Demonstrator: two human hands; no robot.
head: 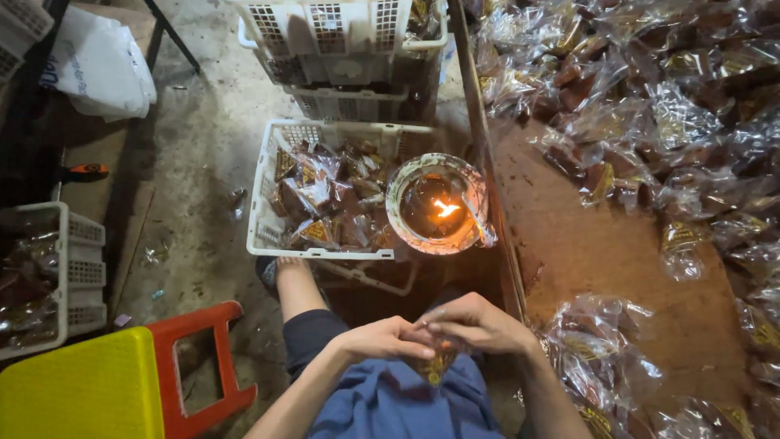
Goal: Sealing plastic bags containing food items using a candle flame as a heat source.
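My left hand (pixel 388 338) and my right hand (pixel 479 323) meet over my lap, both closed on one small clear packet (pixel 436 364) with a brown sweet and a yellow label. The packet hangs between the fingertips, mostly hidden by them. Just beyond my hands stands a round metal bowl (pixel 404 221) with a small flame (pixel 444 210) burning inside it. Behind the bowl lies a white plastic crate (pixel 262 213) partly filled with similar packets.
A brown board (pixel 601 260) on the right carries a heap of clear packets (pixel 650 106), with more packets (pixel 601 366) near my right arm. More white crates (pixel 341 49) are stacked at the back; another crate (pixel 77 276) is at left. A yellow and red stool (pixel 97 390) stands at bottom left.
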